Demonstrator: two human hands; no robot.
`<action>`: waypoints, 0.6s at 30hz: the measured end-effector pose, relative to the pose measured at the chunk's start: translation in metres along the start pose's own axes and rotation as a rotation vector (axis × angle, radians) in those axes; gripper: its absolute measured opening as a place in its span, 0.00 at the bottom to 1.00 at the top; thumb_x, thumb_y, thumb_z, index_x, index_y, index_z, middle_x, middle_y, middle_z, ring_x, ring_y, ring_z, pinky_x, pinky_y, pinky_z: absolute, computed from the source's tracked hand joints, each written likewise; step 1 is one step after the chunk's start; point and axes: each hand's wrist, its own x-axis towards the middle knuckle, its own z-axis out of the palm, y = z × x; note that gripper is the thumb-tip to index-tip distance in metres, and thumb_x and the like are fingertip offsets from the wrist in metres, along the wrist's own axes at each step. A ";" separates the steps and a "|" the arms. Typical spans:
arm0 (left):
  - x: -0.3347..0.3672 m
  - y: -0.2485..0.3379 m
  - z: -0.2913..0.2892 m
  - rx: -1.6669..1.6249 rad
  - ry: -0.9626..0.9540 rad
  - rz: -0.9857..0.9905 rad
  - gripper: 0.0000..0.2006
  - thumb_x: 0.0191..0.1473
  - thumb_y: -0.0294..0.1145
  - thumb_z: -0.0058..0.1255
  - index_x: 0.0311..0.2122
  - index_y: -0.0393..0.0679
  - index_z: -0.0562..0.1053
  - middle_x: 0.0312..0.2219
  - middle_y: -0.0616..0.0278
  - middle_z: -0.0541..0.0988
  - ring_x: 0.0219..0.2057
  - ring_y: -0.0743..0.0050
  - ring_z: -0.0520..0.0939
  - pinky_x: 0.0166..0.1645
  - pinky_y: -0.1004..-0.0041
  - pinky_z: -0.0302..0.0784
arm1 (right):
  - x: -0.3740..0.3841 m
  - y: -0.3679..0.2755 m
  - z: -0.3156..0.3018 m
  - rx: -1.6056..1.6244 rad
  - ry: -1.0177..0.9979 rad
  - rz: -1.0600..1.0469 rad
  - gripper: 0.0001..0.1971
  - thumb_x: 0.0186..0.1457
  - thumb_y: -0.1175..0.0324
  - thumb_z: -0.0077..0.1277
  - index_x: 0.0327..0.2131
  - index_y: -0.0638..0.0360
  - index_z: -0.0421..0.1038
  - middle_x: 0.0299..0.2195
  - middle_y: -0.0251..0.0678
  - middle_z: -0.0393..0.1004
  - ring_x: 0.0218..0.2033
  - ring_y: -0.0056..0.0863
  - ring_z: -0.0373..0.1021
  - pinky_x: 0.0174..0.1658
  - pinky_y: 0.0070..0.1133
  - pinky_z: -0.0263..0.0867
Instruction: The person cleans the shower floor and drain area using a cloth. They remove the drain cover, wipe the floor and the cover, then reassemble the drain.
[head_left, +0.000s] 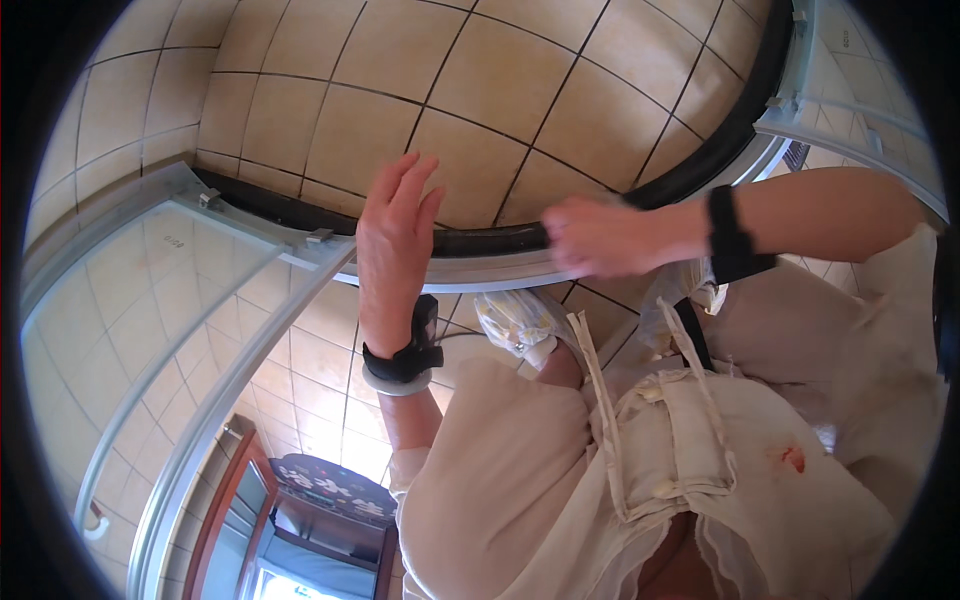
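Note:
My left hand (398, 220) reaches over the curved threshold of a shower enclosure, its fingers stretched out with nothing in them. To its right, my right hand (605, 236) is closed just above the black curb (490, 242); it is somewhat blurred, and I cannot make out what it holds, if anything. A pale metal rail (500, 272) runs along the near side of the curb, below both hands. I wear a dark band (738, 235) on the right forearm and a black watch-like device (408, 352) on the left wrist.
A glass door panel (130, 340) with metal frame bars stands at left, another glass panel (870, 90) at upper right. Beige floor tiles (490, 75) lie beyond the curb. My foot wears a patterned plastic cover (515, 318). A wooden-framed doorway (235, 500) is at lower left.

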 end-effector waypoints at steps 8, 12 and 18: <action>-0.017 0.006 0.019 -0.060 -0.011 0.060 0.15 0.47 0.17 0.50 0.43 0.40 0.72 0.40 0.53 0.74 0.33 0.56 0.78 0.35 0.69 0.74 | 0.000 -0.008 -0.003 0.017 -0.165 0.246 0.04 0.37 0.71 0.52 0.16 0.57 0.69 0.27 0.41 0.69 0.33 0.36 0.66 0.34 0.30 0.62; -0.027 0.024 0.020 -0.144 -0.010 0.124 0.18 0.43 0.15 0.50 0.43 0.39 0.73 0.38 0.53 0.72 0.36 0.58 0.76 0.38 0.71 0.73 | 0.089 -0.028 0.035 0.158 0.480 0.023 0.02 0.36 0.76 0.49 0.16 0.60 0.70 0.17 0.46 0.70 0.22 0.42 0.70 0.25 0.34 0.64; -0.074 0.012 0.011 0.129 0.254 0.122 0.19 0.39 0.18 0.57 0.41 0.43 0.73 0.34 0.57 0.70 0.33 0.62 0.73 0.35 0.71 0.71 | 0.121 -0.032 0.041 0.511 0.513 0.071 0.04 0.43 0.76 0.50 0.23 0.55 0.73 0.27 0.47 0.71 0.25 0.41 0.69 0.28 0.28 0.64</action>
